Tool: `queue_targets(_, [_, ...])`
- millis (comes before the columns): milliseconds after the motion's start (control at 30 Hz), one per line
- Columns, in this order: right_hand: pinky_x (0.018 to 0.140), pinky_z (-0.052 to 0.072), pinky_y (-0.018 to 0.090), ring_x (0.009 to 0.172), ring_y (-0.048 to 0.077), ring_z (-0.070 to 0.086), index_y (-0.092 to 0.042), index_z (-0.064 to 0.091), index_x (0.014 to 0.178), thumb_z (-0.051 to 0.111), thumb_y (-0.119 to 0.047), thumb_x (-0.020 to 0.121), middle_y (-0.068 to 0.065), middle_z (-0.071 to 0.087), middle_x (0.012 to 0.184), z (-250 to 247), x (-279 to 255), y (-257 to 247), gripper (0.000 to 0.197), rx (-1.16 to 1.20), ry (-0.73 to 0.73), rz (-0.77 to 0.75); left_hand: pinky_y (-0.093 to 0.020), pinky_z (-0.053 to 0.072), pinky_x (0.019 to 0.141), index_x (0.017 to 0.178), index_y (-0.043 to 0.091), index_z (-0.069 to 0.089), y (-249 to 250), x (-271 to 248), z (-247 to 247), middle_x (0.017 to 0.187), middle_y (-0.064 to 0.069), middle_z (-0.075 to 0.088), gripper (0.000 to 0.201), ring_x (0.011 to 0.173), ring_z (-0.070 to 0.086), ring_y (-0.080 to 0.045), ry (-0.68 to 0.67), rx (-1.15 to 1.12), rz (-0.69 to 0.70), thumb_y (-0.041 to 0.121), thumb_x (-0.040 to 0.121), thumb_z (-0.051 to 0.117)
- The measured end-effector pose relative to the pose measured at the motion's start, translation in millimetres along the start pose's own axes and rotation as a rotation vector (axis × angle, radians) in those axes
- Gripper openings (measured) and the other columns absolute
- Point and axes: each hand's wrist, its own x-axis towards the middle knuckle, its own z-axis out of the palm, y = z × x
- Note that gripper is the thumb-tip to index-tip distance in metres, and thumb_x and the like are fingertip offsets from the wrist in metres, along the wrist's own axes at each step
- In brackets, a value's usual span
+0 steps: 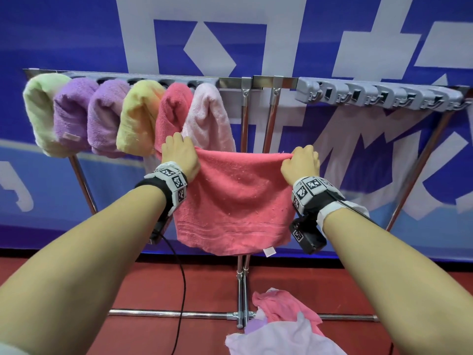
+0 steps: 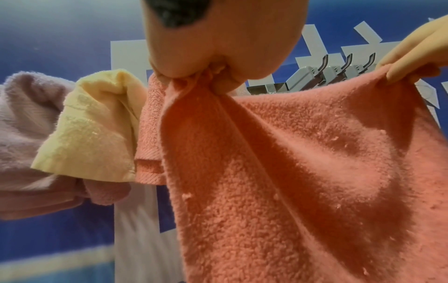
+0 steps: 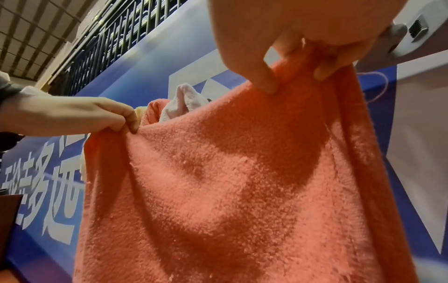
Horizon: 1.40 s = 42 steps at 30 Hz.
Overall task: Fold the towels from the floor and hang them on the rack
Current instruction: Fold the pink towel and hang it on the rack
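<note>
A blue and white banner (image 1: 76, 47) fills the far side of the scene, above a red floor (image 1: 140, 290). In front of it stands the metal rack (image 1: 245, 119), its top rail running left to right, with a row of grey clip holders (image 1: 378, 96) on the right half and a floor bar crossing near the bottom.

Held up in the middle, just in front of the rack's centre posts, is the coral towel (image 1: 234, 198). It hangs doubled from its top edge, with a small white label at its lower hem. The left hand (image 1: 179, 155) has its grip clenched around the towel's top left corner; the left wrist view shows the cloth bunched between curled fingers (image 2: 225, 82). The right hand (image 1: 302, 163) pinches the top right corner, thumb in front and fingers behind, as the right wrist view shows.

Six folded towels hang side by side on the left half of the rail: a green towel (image 1: 42, 111), two purple towels (image 1: 74, 111), a yellow towel (image 1: 138, 116), a deep pink towel (image 1: 171, 111) and a pale pink towel (image 1: 207, 116). The left hand is just in front of the last two.

On the floor near the rack's foot lies a loose pile of towels (image 1: 279, 326) in pink, lilac and white. A black cable (image 1: 183, 278) hangs from the left wrist band to the floor.
</note>
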Motion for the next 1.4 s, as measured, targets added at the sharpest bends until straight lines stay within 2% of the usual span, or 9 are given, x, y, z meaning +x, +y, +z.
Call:
queue_targets(233, [0.092, 0.026, 0.038, 0.108, 0.031, 0.041, -0.013, 0.067, 0.103, 0.044, 0.001, 0.084, 0.006, 0.062, 0.106, 0.1, 5.6, 12.0, 0.033, -0.246, 0.07, -0.03, -0.045, 0.032, 0.089, 0.12, -0.003, 0.044, -3.8, 1.8, 2.7, 0.124, -0.022, 0.041, 0.036, 0.114, 0.04, -0.037, -0.002, 0.007, -0.061, -0.002, 0.084, 0.049])
queue_targets(500, [0.093, 0.029, 0.039, 0.11, 0.032, 0.045, -0.008, 0.061, 0.109, 0.047, -0.001, 0.087, 0.014, 0.056, 0.113, -4.6, 4.5, 7.7, 0.027, -0.203, 0.07, -0.039, -0.045, 0.032, 0.093, 0.116, -0.009, 0.048, -4.5, 4.5, 5.7, 0.125, -0.025, 0.042, 0.027, 0.118, 0.04, -0.036, 0.004, 0.02, -0.13, -0.004, 0.09, 0.041])
queue_targets(700, [0.094, 0.037, 0.039, 0.113, 0.033, 0.048, -0.005, 0.062, 0.113, 0.044, 0.002, 0.089, 0.016, 0.055, 0.118, -6.5, 3.8, 9.0, 0.031, -0.109, 0.031, -0.047, -0.039, 0.039, 0.094, 0.121, 0.002, 0.054, -9.6, 5.8, -7.4, 0.124, -0.019, 0.051, 0.033, 0.117, 0.049, -0.035, -0.132, 0.215, -0.072, 0.006, 0.09, 0.045])
queue_targets(900, [0.089, 0.04, 0.035, 0.105, 0.034, 0.055, -0.012, 0.066, 0.107, 0.045, 0.005, 0.085, 0.015, 0.064, 0.109, -5.6, 1.7, 15.5, 0.036, -0.012, 0.044, -0.011, -0.036, 0.042, 0.087, 0.114, 0.006, 0.057, -10.7, 0.0, -6.2, 0.119, -0.016, 0.06, 0.029, 0.109, 0.058, -0.034, -0.141, 0.23, -0.054, 0.003, 0.088, 0.044])
queue_targets(1033, [0.09, 0.03, 0.032, 0.103, 0.028, 0.055, -0.019, 0.068, 0.1, 0.044, 0.004, 0.084, 0.008, 0.067, 0.104, -2.6, 2.9, 17.9, 0.037, -0.022, 0.066, -0.046, -0.038, 0.042, 0.083, 0.112, 0.007, 0.054, -15.8, -2.4, -0.9, 0.118, -0.012, 0.057, 0.028, 0.109, 0.057, -0.033, -0.089, 0.172, 0.079, 0.001, 0.09, 0.038])
queue_targets(1200, [0.085, 0.023, 0.021, 0.108, 0.028, 0.047, -0.019, 0.071, 0.089, 0.038, 0.006, 0.084, 0.002, 0.066, 0.101, 4.0, 0.2, 11.7, 0.042, 0.34, 0.051, -0.14, -0.038, 0.043, 0.068, 0.108, 0.009, 0.061, -15.4, -2.9, 0.2, 0.107, -0.012, 0.055, 0.026, 0.1, 0.058, -0.029, 0.01, -0.064, 0.291, 0.003, 0.085, 0.05])
queue_targets(1300, [0.099, 0.036, 0.033, 0.107, 0.032, 0.049, -0.022, 0.071, 0.087, 0.043, 0.007, 0.082, 0.0, 0.065, 0.094, 6.5, -4.4, -5.0, 0.041, 0.533, 0.006, -0.284, -0.043, 0.051, 0.063, 0.09, 0.006, 0.069, -1.5, -0.8, -7.1, 0.085, -0.016, 0.061, 0.025, 0.08, 0.06, -0.036, 0.072, -0.19, 0.491, 0.001, 0.073, 0.051])
queue_targets(1367, [0.096, 0.042, 0.044, 0.102, 0.034, 0.054, -0.027, 0.068, 0.082, 0.046, 0.007, 0.079, -0.006, 0.063, 0.086, 7.7, -6.1, -17.2, 0.041, 0.616, -0.015, -0.359, -0.044, 0.05, 0.06, 0.08, 0.007, 0.072, 8.7, 1.5, -9.8, 0.075, -0.014, 0.063, 0.027, 0.07, 0.057, -0.037, 0.106, -0.216, 0.57, 0.004, 0.064, 0.05])
queue_targets(1400, [0.096, 0.043, 0.044, 0.101, 0.033, 0.056, -0.025, 0.068, 0.082, 0.047, 0.007, 0.078, -0.007, 0.063, 0.085, 6.9, -7.7, -23.7, 0.039, 0.642, -0.033, -0.374, -0.044, 0.049, 0.061, 0.078, 0.009, 0.073, 14.4, 1.7, -11.5, 0.075, -0.012, 0.064, 0.028, 0.07, 0.055, -0.037, 0.122, -0.225, 0.579, 0.004, 0.063, 0.05])
